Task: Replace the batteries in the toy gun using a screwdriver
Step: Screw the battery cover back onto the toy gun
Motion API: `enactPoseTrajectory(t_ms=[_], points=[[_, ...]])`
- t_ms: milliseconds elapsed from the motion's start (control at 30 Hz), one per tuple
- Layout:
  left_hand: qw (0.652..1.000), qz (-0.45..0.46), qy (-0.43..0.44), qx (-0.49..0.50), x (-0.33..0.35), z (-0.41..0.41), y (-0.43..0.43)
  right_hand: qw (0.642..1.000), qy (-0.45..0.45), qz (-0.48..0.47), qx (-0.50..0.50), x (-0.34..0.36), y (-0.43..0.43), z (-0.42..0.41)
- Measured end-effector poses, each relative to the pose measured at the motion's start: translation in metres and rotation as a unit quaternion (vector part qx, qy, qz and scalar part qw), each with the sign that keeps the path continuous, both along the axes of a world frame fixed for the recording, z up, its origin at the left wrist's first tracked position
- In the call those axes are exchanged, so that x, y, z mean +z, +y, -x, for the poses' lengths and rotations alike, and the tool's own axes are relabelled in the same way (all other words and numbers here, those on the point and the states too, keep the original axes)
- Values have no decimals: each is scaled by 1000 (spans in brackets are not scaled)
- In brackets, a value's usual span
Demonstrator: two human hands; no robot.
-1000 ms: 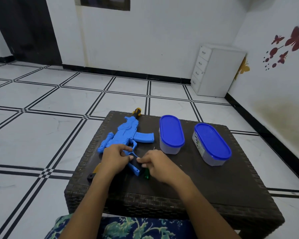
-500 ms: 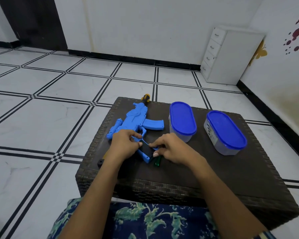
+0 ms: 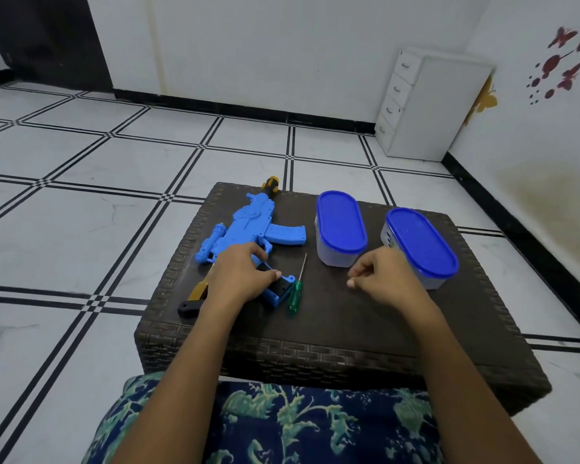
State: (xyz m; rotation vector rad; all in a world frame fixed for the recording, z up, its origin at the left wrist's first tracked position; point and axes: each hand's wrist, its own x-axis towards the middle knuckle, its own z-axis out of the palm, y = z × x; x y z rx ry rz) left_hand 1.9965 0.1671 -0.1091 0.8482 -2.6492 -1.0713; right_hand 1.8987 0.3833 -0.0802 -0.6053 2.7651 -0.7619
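Two bare forearms reach forward from the bottom of the view over a dark woven counter. The left hand lies palm down on the rear part of the blue toy gun, its fingers curled over the grip, thumb and forefinger pinched near a small black part there; whether it grips that part firmly I cannot tell. The right hand hovers just above the counter, loosely curled, thumb and forefinger tips close together; whether anything small sits between them is too fine to make out.

The toy gun lies flat on the left half of the counter, its orange-tipped muzzle at the far edge and its tan and black stock at the near left edge. The screwdriver, green-handled with a thin shaft pointing away, lies on the counter just beside the gun's grip, between the two hands and touched by neither.

Two clear oval containers with blue lids stand on the right half, the nearer-centre one and the outer one, both shut. The right hand partly hides the outer one's near corner. Their contents cannot be made out.
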Motion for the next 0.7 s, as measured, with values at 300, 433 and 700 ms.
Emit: enactPoseTrajectory(t_ms=[300,433,700], points=[[1000,-14,-23,-12,4,4,7,992,-50,8,-119,-16,24,14],[1000,6,-30,-4,4,7,8,989,-60,23,-136,-18,31,18],[998,-64,-27,0,5,10,2,988,-98,47,-107,-23,14,18]])
